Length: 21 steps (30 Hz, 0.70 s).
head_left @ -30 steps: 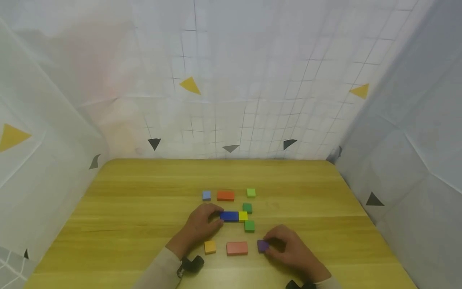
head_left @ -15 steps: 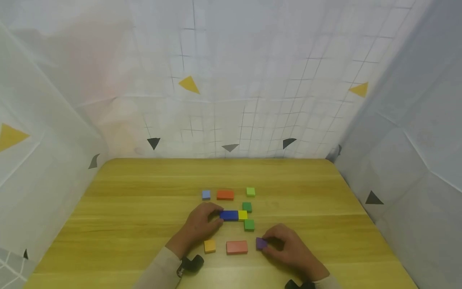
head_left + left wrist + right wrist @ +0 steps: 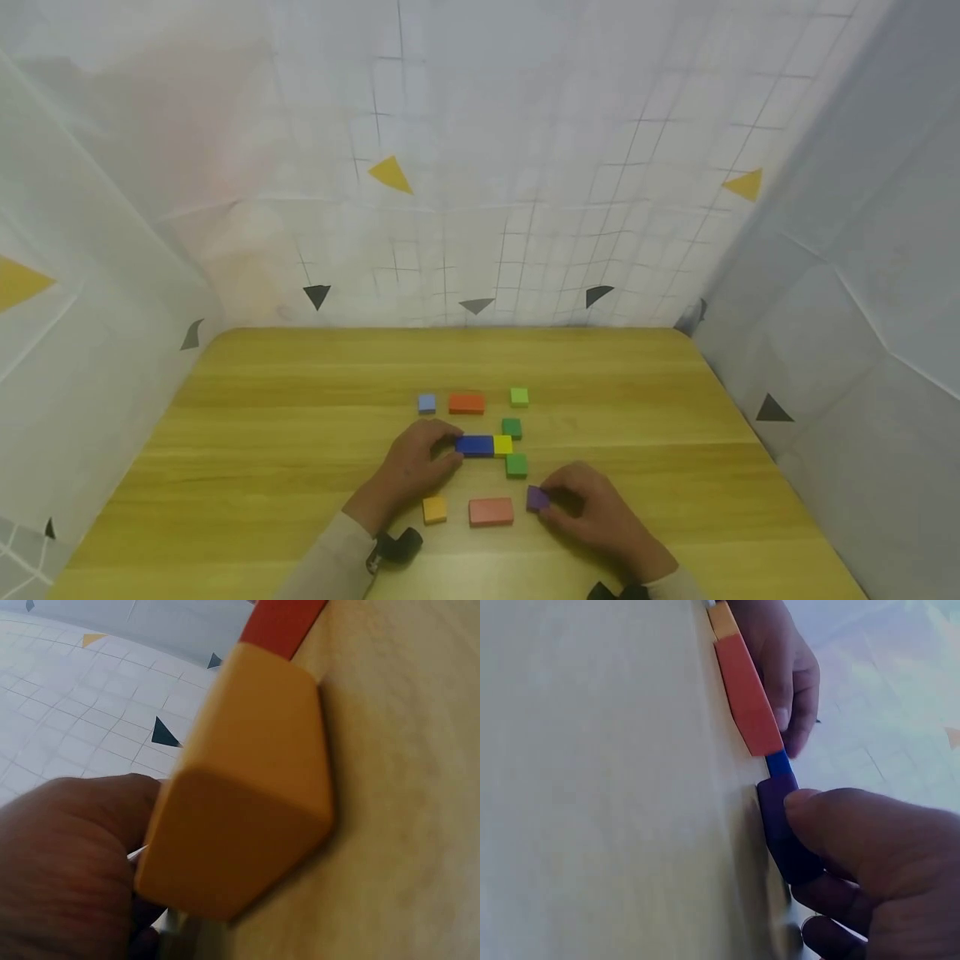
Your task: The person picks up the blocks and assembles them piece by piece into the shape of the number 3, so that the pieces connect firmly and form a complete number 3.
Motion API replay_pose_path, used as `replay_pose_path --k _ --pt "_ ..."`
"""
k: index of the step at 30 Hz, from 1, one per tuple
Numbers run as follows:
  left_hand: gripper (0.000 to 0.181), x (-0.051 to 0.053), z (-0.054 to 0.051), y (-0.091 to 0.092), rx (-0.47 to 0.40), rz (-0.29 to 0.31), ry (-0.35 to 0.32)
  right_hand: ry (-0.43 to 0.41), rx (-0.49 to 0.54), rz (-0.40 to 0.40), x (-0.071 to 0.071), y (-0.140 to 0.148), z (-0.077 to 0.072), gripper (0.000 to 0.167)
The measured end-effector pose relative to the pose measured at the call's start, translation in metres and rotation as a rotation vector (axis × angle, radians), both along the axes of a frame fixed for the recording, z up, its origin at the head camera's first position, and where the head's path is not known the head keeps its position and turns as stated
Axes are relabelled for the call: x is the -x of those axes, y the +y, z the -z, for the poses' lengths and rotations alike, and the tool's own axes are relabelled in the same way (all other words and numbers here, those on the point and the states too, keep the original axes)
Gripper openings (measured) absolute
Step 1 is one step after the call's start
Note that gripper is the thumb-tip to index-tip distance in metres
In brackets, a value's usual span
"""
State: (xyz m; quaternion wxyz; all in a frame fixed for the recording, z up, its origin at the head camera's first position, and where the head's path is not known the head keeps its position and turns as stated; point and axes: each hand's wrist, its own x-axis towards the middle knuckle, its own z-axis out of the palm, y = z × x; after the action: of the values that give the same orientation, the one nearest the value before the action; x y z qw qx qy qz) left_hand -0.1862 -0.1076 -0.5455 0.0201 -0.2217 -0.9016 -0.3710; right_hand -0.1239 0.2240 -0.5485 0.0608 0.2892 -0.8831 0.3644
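Observation:
My left hand (image 3: pixel 411 462) pinches the left end of a long dark blue block (image 3: pixel 476 447) between thumb and fingers. A yellow block (image 3: pixel 502 446) touches the blue block's right end. One green block (image 3: pixel 512 428) sits just behind the yellow one, another green block (image 3: pixel 516 466) just in front. To the right, my right hand (image 3: pixel 600 517) holds a small purple block (image 3: pixel 536 499) by thumb and fingertips, low over the table or on it. In the right wrist view the thumb presses the purple block (image 3: pixel 778 814). The left wrist view hides the blue block behind an orange block (image 3: pixel 247 757).
Along the front lie the orange block (image 3: pixel 434 510) and a long pink block (image 3: pixel 491 512). A light blue block (image 3: pixel 427 403), a red block (image 3: pixel 467 404) and a light green block (image 3: pixel 519 397) form the back row. Sheet walls surround the wooden table (image 3: pixel 300 367).
The right hand has shifted the purple block slightly left and away from me, nearer the pink block, and the block has turned a little. The left hand keeps its place on the blue block.

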Motion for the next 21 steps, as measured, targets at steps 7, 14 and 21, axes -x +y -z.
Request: replay_pose_path --k 7,14,21 --pt "0.033 -0.0002 -0.0012 -0.0003 0.017 -0.001 -0.029 0.031 0.014 -0.019 -0.0018 -0.0065 -0.0009 0.023" --pt "0.033 0.0001 -0.0016 0.0001 0.003 -0.001 -0.030 0.004 -0.023 -0.004 -0.0008 -0.0064 -0.0025 0.022" --pt "0.033 0.0006 -0.0013 0.0003 -0.004 0.001 -0.039 0.054 -0.009 -0.009 0.0002 -0.0082 0.0000 0.024"
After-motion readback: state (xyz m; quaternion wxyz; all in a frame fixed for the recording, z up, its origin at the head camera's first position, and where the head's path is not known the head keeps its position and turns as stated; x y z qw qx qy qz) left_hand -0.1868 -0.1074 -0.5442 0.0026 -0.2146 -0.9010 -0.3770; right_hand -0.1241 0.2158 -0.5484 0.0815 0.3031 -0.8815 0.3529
